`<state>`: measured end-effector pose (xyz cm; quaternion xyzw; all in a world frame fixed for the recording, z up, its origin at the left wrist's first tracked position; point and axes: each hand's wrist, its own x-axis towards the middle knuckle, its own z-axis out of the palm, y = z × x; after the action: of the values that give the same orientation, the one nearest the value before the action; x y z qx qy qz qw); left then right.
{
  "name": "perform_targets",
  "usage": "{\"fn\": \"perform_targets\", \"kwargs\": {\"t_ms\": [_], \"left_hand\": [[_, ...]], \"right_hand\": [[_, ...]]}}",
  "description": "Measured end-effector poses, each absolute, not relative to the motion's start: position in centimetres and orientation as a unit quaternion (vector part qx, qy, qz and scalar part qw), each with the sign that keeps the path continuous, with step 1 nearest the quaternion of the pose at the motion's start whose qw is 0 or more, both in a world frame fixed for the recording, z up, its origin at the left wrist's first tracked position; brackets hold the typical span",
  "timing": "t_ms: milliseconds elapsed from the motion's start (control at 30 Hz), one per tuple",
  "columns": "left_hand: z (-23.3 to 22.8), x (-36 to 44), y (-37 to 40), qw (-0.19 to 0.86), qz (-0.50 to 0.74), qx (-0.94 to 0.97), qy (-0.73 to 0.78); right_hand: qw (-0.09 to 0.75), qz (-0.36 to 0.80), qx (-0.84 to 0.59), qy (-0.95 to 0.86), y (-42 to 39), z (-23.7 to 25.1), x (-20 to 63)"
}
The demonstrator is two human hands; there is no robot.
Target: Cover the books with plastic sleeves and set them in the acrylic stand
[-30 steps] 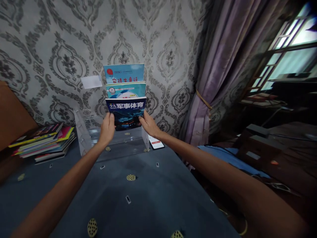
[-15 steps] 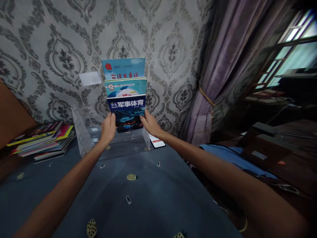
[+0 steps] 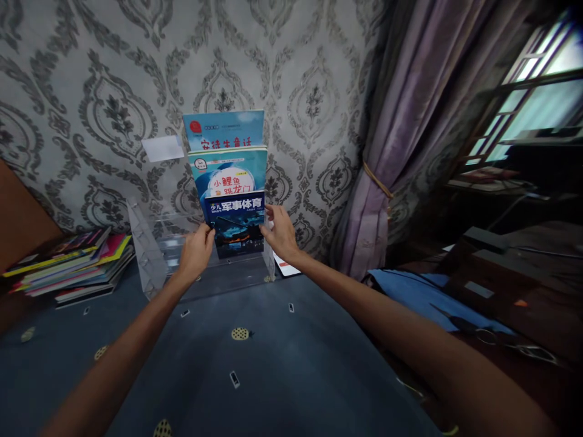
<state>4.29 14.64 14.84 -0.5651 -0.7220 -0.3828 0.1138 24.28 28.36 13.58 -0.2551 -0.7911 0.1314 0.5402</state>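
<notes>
A: State the change from the earlier frame.
B: The dark blue book (image 3: 239,224) sits lower against the light-blue middle book (image 3: 230,173), exposing more of its red title. Both hands are lower as well.
A: State the finger positions.
B: The left hand (image 3: 195,252) grips the left edge, thumb at the front. The right hand (image 3: 281,233) grips the right edge between thumb and fingers.
A: Locate the dark blue book.
B: Front position at the clear rack (image 3: 148,261), upright. Cannot tell whether its lower edge is seated.
A: List quantities.
B: Upright books: three, including the rear book (image 3: 225,128). Racks: one. Phones: one, the phone (image 3: 286,269), partly hidden. Book stacks: one, the stack (image 3: 73,264) at left.
</notes>
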Motion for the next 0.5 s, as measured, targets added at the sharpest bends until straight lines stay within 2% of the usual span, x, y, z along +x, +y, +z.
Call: {"fn": "perform_targets", "kwargs": {"t_ms": [500], "left_hand": [[14.4,4.6,15.2,0.104,-0.324,-0.563,-0.753]], "right_hand": [[0.551,0.210,-0.303,-0.749,29.3,9.8,24.6]]}}
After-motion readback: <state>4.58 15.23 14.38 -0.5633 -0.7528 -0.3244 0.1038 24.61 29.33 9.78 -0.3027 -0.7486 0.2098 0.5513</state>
